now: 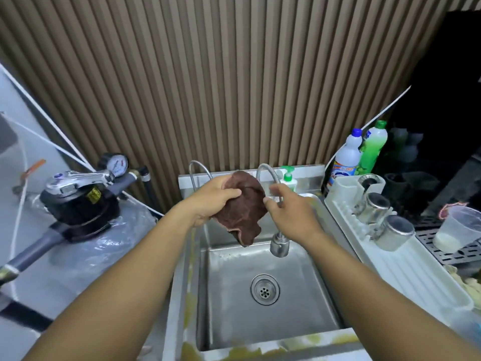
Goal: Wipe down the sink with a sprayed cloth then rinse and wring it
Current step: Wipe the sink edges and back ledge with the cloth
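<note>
- The left hand is closed round a bunched brown cloth, fingers curled over its left side and thumb on the near side.
- The cloth is held in the air above the far edge of the sink, with its lower corner hanging down toward the basin; it does not touch the basin floor.
- The right hand is just right of the cloth, fingers half curled and blurred. Its fingertips reach the cloth's right edge, and I cannot tell whether they pinch it.
- The flexible tap hose runs just behind those fingers, and its spray head hangs below the right hand.
- The drain lies in the basin, nearer than both hands.
- A white drying rack holding metal cups stands on the surface to the right.
</note>
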`<state>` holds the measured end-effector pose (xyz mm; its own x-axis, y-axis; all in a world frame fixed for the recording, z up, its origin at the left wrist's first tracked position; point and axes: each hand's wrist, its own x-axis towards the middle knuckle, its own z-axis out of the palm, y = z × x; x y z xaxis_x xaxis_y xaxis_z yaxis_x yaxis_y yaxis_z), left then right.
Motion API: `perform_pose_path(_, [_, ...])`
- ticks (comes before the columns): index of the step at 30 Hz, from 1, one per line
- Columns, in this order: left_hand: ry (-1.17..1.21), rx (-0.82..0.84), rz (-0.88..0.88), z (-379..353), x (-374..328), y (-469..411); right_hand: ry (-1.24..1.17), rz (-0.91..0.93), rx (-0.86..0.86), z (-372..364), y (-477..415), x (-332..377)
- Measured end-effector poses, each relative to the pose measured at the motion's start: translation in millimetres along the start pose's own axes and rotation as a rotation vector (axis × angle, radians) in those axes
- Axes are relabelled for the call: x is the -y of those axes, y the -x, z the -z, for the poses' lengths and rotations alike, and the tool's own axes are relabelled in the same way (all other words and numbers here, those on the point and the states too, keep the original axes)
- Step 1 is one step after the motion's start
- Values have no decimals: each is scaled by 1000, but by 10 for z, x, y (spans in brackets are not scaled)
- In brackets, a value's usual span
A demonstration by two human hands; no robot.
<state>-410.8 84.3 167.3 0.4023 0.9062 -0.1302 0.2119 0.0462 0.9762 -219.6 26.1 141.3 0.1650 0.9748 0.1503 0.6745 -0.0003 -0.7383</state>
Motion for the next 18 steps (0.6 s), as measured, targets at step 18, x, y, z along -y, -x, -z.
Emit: perform_pose_path(18, [60, -507, 227, -341, 586, -483, 391, -119, 524, 26, -584, -841])
